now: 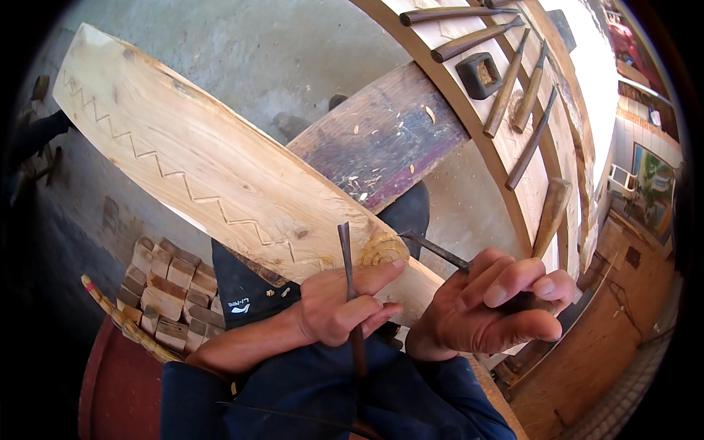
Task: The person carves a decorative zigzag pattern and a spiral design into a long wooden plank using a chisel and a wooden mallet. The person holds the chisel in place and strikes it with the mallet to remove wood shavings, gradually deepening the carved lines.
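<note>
A long pale wooden board (183, 147) lies diagonally before me, with a zigzag groove along it and a carved rounded motif at its near end. My left hand (341, 308) rests at that end, a finger extended to the motif, the others closed round an upright slim chisel (345, 253). My right hand (488, 308) grips a second chisel (433, 246), its dark shank angled left with the tip at the motif's edge. Its handle is mostly hidden by my fingers.
A dark stained plank (367, 132) crosses beneath the board. Several chisels (502, 95) and a dark block (477, 75) lie on the boards at upper right. Cut wooden blocks (169, 293) sit at lower left beside a red surface (117, 381). A painted picture (653, 187) stands far right.
</note>
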The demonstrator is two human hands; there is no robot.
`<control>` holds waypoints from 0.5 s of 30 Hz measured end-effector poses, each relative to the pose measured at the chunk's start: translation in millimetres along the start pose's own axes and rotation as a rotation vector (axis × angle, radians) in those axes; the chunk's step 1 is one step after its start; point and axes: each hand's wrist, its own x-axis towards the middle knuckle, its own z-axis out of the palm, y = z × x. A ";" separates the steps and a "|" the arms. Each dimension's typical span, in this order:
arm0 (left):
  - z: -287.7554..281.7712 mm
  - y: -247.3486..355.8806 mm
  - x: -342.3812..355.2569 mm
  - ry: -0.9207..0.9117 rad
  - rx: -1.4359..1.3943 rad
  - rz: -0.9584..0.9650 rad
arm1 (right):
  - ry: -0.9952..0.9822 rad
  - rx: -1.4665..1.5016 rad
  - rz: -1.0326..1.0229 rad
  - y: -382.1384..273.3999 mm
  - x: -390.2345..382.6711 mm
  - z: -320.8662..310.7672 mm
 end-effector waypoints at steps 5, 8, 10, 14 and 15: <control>1.1 -0.2 4.2 -0.001 0.058 0.046 | -0.005 0.023 0.065 -1.2 -1.5 2.9; 3.1 -1.4 2.6 0.019 0.078 0.057 | 0.031 0.001 0.100 -4.3 -1.4 8.1; 4.1 -1.4 1.6 0.023 0.090 0.054 | 0.043 -0.026 0.121 -5.3 -2.4 10.9; 4.4 0.1 1.1 0.025 0.112 0.035 | 0.032 -0.043 0.150 -6.4 -4.8 7.9; 4.7 0.2 1.0 0.026 0.117 0.034 | 0.026 -0.043 0.165 -8.8 -5.4 10.3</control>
